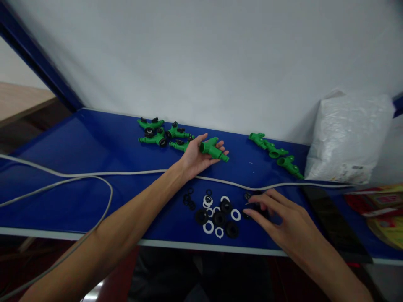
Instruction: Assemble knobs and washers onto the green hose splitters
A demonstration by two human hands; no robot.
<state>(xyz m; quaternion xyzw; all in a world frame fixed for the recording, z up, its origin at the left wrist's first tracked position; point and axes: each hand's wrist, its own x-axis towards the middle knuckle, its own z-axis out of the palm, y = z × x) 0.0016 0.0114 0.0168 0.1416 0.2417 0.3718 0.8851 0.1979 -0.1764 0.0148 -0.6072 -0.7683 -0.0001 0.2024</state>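
Fitting (211,147), green, cradled in left hand (193,159) above desk (103,142), fingers part-curled beneath. Right hand (289,218) between 4 and 5 o'clock from it, thumb and forefinger almost meeting beside black parts (265,212); grip on any: cannot tell. Rings (214,219), black and white, loose on desk at 6 o'clock. Valved fittings (150,139) between 9 and 10 o'clock. Bare fittings (279,152) at 3 o'clock, bag (349,134) beyond. Cable (220,181) across desk.
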